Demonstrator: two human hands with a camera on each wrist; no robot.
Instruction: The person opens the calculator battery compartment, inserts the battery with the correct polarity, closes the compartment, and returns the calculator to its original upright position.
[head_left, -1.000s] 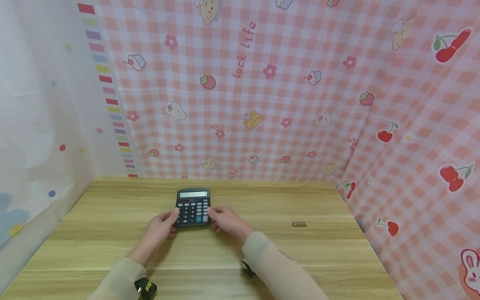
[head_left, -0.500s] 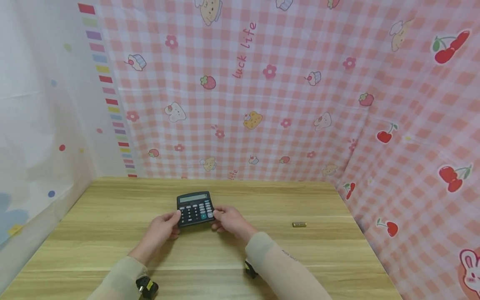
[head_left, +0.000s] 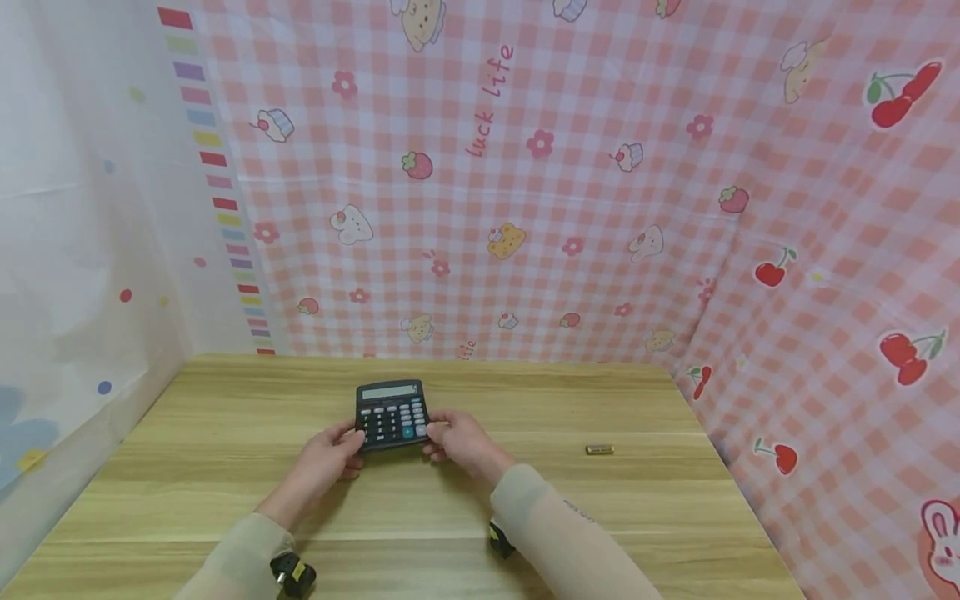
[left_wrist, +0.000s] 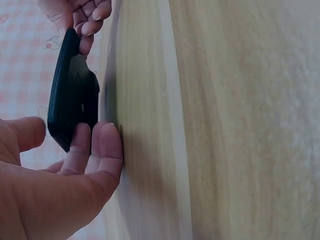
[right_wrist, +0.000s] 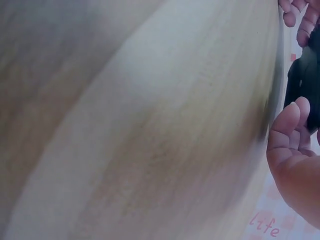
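Note:
A black desk calculator (head_left: 390, 415) with white and dark keys and one teal key is held between both hands, its display at the far end. My left hand (head_left: 330, 454) grips the near left edge, thumb on top and fingers beneath. On the opposite side, my right hand (head_left: 461, 442) pinches the near right corner the same way. The left wrist view shows the calculator's dark underside (left_wrist: 77, 92) raised off the table, fingertips under it. Part of that underside (right_wrist: 300, 75) also appears at the edge of the right wrist view.
A small gold and dark battery (head_left: 600, 449) lies on the wooden table (head_left: 540, 400) to the right of the hands. Behind the table hangs a pink checked cloth (head_left: 465, 208); a white sheet (head_left: 90, 208) covers the left side.
The calculator has shifted slightly right and tilted since a second ago, both hands moving along with it. In the last half second its top edge turned a little and the left thumb moved lower.

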